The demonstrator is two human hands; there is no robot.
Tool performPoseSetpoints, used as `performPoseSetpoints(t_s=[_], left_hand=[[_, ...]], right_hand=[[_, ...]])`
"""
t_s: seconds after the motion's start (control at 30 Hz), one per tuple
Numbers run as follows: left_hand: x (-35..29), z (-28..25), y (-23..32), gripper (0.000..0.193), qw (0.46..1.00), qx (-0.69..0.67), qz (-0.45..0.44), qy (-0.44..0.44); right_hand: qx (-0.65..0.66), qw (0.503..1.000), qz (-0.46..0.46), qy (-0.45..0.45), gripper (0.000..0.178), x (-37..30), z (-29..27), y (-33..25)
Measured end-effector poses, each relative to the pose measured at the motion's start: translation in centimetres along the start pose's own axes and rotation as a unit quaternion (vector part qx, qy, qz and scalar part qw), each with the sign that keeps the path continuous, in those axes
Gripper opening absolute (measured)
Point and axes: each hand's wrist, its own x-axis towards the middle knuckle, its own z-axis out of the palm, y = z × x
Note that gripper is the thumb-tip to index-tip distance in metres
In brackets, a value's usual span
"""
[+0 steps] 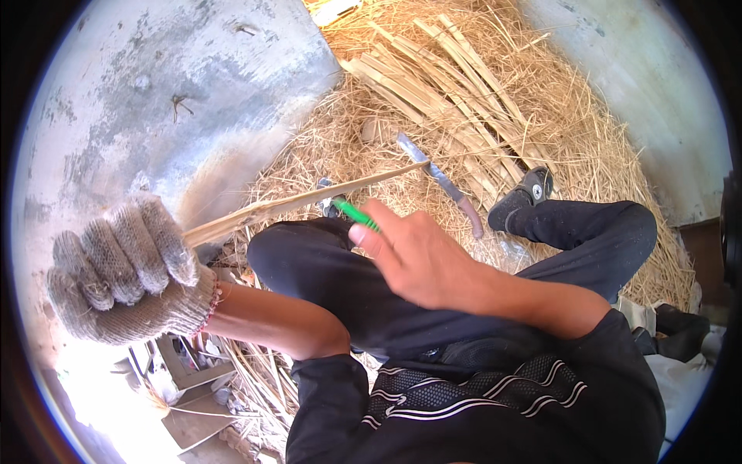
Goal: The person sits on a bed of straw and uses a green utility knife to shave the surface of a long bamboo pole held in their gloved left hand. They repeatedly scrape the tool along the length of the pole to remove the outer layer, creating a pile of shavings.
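Note:
My left hand (124, 271), in a grey knitted glove, is closed around the near end of a long pale bamboo strip (301, 203). The strip slants up to the right across my lap, its far end over the straw-like shavings. My bare right hand (421, 259) grips a green-handled tool (355, 214) just below the middle of the strip. Its working end is too unclear to make out, and I cannot tell whether it touches the strip. Beyond the strip's far end, a long knife (440, 184) with a brown handle lies on the shavings.
Several split bamboo strips (456, 93) lie piled on shavings (317, 143) ahead. A pale, worn wall (193, 85) stands at left, another pale surface (657, 100) at right. My bent legs (309, 259) frame the work. A box-like frame (185, 367) and thin sticks lie at lower left.

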Motion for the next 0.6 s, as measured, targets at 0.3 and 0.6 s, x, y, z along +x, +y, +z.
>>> performPoseSetpoints(t_s=[0.3, 0.6], left_hand=[[-0.1, 0.0, 0.2, 0.032, 0.997, -0.045, -0.022, -0.057], [-0.8, 0.8, -0.2, 0.033, 0.999, -0.03, 0.029, -0.031]], right_hand=[[-0.148, 0.987, 0.057, -0.033, 0.026, -1.4, 1.2, 1.8], [-0.008, 0.999, 0.023, -0.023, 0.033, -2.1, -1.6, -2.7]])
